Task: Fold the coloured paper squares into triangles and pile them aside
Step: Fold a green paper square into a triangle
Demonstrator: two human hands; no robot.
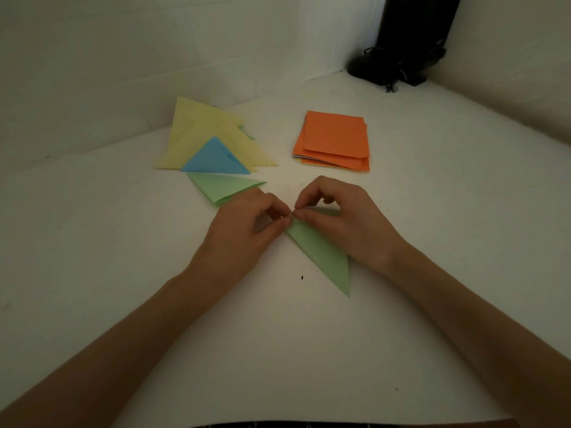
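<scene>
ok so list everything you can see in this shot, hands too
sheet: one, green, part folded, mid table under both hands
green triangle: one, green, just beyond the left hand
blue triangle: one, blue, overlapping the yellow ones
yellow triangles: several, exact count unclear, yellow, far left pile
paper stack: one, orange on top, other colours at its lower edge, far right
black stand: one, black, with cables, back corner
table: one, white
left hand: one, pinches the sheet's far corner
right hand: one, pinches the same corner
</scene>
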